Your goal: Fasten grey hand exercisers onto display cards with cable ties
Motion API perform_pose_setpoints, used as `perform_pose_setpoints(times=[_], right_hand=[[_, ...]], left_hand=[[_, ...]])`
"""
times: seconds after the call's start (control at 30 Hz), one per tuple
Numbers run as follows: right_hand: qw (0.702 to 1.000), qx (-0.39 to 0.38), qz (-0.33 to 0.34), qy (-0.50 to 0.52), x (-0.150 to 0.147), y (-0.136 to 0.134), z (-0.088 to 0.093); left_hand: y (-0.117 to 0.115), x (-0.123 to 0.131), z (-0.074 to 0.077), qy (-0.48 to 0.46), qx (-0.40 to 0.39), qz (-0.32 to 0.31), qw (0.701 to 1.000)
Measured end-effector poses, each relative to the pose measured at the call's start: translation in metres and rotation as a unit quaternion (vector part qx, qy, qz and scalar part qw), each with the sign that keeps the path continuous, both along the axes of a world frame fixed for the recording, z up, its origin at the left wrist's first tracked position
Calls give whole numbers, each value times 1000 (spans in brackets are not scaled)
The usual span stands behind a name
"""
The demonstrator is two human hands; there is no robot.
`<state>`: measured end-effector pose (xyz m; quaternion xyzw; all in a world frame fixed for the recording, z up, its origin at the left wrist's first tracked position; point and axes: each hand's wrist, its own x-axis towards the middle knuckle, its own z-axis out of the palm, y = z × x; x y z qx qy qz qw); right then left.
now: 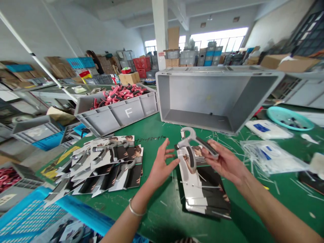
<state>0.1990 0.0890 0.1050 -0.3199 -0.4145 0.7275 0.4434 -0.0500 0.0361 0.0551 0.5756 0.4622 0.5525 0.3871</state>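
Observation:
A grey and black hand grip strengthener is held up in my right hand, whose fingers and thumb close on one of its handles. Beneath it lies a small stack of printed cards, white and black, with thin white cable ties poking out. My left hand, fingers spread and holding nothing, is just left of the grip strengthener, apart from it. To the left is a heap of similar cards, several with a grey grip strengthener on them.
A grey crate of red and black grip strengtheners stands at the back left. Beside it a grey bin lies on its side, opening toward me. Plastic bags, loose ties and a turquoise tray are right. A blue basket sits front left.

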Motion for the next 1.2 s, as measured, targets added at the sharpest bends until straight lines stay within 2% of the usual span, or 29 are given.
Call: perform_pose_setpoints(times=[0.07,0.13,0.23,0.3,0.33,0.4,0.43,0.47,0.5,0.6,0.67,0.73,0.83,0.9,0.93,1.03,1.1,1.13,1.2], right_hand=[[997,-70,2,41,9,-29,-17],[994,-105,9,36,16,-44,-32],[994,-77,38,-61,29,-49,-45],[976,3,57,-208,40,-49,-48],[951,60,44,-301,46,-49,-48],[868,176,-10,-464,55,-53,-45],[830,228,-30,-508,56,-56,-43],[805,275,-35,-524,56,-59,-41],[794,314,-20,-521,54,-62,-40],[782,397,36,-479,36,-68,-40],[775,414,28,-476,24,-67,-44],[779,410,21,-473,17,-63,-48],[793,402,35,-457,16,-56,-50],[802,396,33,-446,16,-52,-49],[807,391,27,-442,15,-51,-48],[820,385,-9,-424,11,-45,-45],[822,391,-38,-413,9,-40,-46],[821,394,-48,-411,8,-39,-48],[819,393,-58,-414,8,-36,-54]], left_hand=[[5,10,-2,10,5,-38,999],[7,17,-8,30,2,-51,998],[4,20,-17,69,3,-50,996],[-3,18,-19,118,13,-61,991],[-7,16,-19,149,20,-73,986],[-15,12,-17,211,29,-102,972],[-16,11,-15,236,32,-108,965],[-17,10,-13,254,36,-100,961],[-15,11,-11,266,44,-84,959],[2,21,-2,314,82,-66,944],[17,32,4,390,115,-108,907],[31,43,12,485,141,-146,851],[46,55,25,596,173,-166,767],[52,62,32,631,186,-172,733],[54,65,34,638,187,-174,726],[54,71,36,641,175,-174,727],[48,70,32,628,165,-166,742],[44,68,29,608,155,-155,763],[33,61,20,531,117,-132,829]])
